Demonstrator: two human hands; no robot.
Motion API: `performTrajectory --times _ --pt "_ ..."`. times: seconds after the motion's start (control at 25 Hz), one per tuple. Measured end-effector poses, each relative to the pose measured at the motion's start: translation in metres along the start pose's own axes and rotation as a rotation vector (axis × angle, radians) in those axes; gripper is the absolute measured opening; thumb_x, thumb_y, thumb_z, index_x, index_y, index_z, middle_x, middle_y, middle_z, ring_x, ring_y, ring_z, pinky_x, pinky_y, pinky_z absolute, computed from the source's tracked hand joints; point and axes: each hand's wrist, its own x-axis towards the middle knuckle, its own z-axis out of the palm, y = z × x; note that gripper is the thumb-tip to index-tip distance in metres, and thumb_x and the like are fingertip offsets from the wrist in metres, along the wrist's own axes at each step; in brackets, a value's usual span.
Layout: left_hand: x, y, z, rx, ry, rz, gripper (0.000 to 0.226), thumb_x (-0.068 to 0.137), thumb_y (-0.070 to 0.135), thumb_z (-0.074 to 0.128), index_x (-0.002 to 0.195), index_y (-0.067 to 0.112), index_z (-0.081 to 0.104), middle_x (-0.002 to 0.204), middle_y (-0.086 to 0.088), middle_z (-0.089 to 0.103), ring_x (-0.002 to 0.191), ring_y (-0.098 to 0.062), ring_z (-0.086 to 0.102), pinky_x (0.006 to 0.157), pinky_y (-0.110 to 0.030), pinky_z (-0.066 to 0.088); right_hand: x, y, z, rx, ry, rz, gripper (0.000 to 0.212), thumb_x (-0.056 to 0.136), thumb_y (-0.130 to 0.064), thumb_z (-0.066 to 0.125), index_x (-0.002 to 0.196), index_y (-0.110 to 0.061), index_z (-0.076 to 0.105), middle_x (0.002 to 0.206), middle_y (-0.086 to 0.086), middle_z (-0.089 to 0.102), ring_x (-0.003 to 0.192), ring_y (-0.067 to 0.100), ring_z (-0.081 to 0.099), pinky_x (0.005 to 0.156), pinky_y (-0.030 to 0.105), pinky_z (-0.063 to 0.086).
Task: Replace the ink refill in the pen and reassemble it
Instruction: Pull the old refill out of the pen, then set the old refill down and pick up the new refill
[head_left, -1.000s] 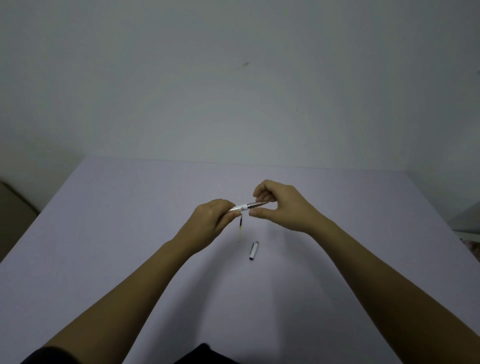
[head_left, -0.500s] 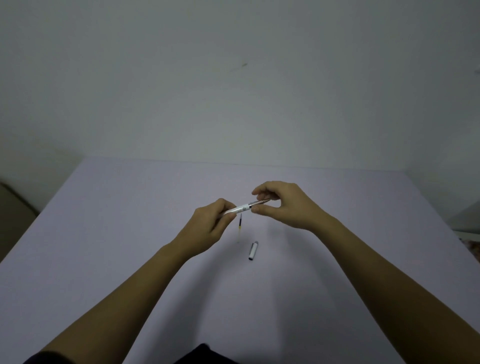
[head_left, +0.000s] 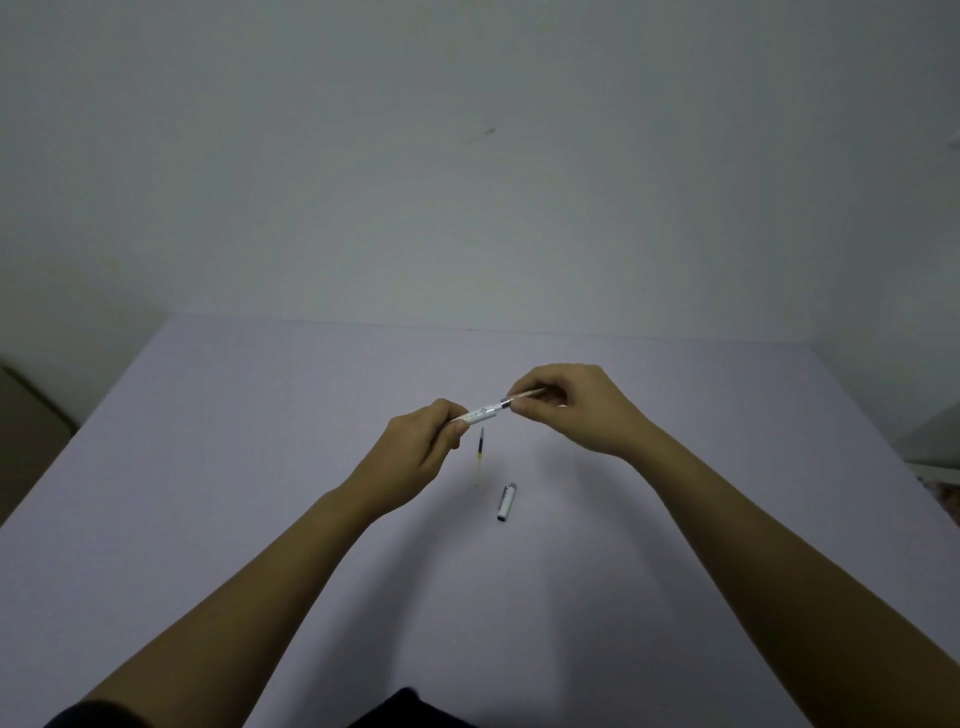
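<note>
Lying under both hands' (head_left: 415, 447) (head_left: 571, 405) closed grip on the pen (head_left: 488, 412): spare refill (head_left: 480, 453), cap (head_left: 506, 502), table (head_left: 208, 441).

One head-worn wide-angle view looks forward and down over a table (head_left: 260, 415) toward a wall (head_left: 467, 182), forearms reaching in from the bottom.

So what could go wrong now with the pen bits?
The pen is held in the air between the left hand and right hand, so a slip could drop a piece. The thin refill and the cap lie loose on the table right under the hands; a nudge might roll them away.
</note>
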Motion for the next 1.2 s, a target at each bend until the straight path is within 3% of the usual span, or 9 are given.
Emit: performTrajectory --times 0.12,0.28,0.44,0.64,0.8,1.0,1.2 --pt "-0.006 -0.005 0.003 -0.046 0.023 -0.045 0.016 0.097 0.027 0.042 0.085 0.032 0.05 0.063 0.025 0.056 0.053 -0.001 0.046 0.05 -0.009 0.036 0.0 0.005 -0.001 0.321 0.034 0.091 0.016 0.081 -0.019 0.07 0.092 -0.031 0.068 0.09 -0.006 0.073 0.082 0.003 0.068 0.079 0.018 0.052" --pt "-0.007 -0.012 0.009 -0.128 0.061 -0.125 0.021 0.097 0.028 0.041 0.082 0.028 0.055 0.056 0.01 0.048 0.045 -0.004 0.04 0.044 -0.011 0.032 0.008 0.011 0.004 0.839 0.12 0.213 0.017 0.084 -0.005 0.065 0.086 -0.02 0.058 0.084 -0.003 0.074 0.08 0.005 0.068 0.073 0.014 0.053" --pt "-0.01 -0.019 0.021 -0.191 0.062 -0.215 0.023 0.098 0.026 0.039 0.083 0.024 0.055 0.057 0.009 0.047 0.044 -0.005 0.036 0.044 -0.012 0.032 0.016 0.031 0.014 1.039 0.337 0.298 0.013 0.086 -0.006 0.063 0.092 -0.018 0.063 0.082 -0.008 0.073 0.083 0.001 0.068 0.071 0.011 0.053" --pt "-0.004 -0.029 0.033 -0.216 0.083 -0.279 0.024 0.098 0.027 0.039 0.083 0.021 0.056 0.061 0.002 0.049 0.045 -0.005 0.036 0.045 -0.013 0.032 0.019 0.09 0.066 0.737 0.406 0.643 0.033 0.081 -0.007 0.068 0.113 -0.005 0.063 0.103 0.009 0.068 0.094 0.015 0.061 0.087 0.028 0.048" --pt "0.005 -0.039 0.042 -0.222 0.089 -0.328 0.024 0.098 0.027 0.039 0.082 0.022 0.056 0.057 0.007 0.046 0.044 -0.003 0.036 0.043 -0.011 0.031 0.005 0.125 0.114 0.356 0.311 0.797 0.037 0.075 -0.012 0.073 0.111 -0.008 0.064 0.104 0.011 0.072 0.091 0.019 0.063 0.079 0.024 0.044" --pt "0.009 -0.05 0.056 -0.226 0.077 -0.36 0.024 0.098 0.027 0.039 0.082 0.021 0.056 0.056 0.007 0.044 0.043 -0.003 0.037 0.042 -0.011 0.031 -0.007 0.143 0.145 0.09 0.275 0.791 0.026 0.079 -0.013 0.069 0.103 -0.003 0.066 0.105 0.015 0.072 0.102 0.028 0.064 0.085 0.029 0.046" --pt "0.012 -0.057 0.066 -0.223 0.059 -0.392 0.022 0.098 0.026 0.04 0.084 0.021 0.056 0.061 0.002 0.051 0.043 -0.002 0.038 0.043 -0.01 0.032 -0.01 0.146 0.153 0.059 0.266 0.74 0.023 0.081 -0.013 0.069 0.101 -0.002 0.067 0.103 0.016 0.071 0.098 0.028 0.065 0.08 0.027 0.046"
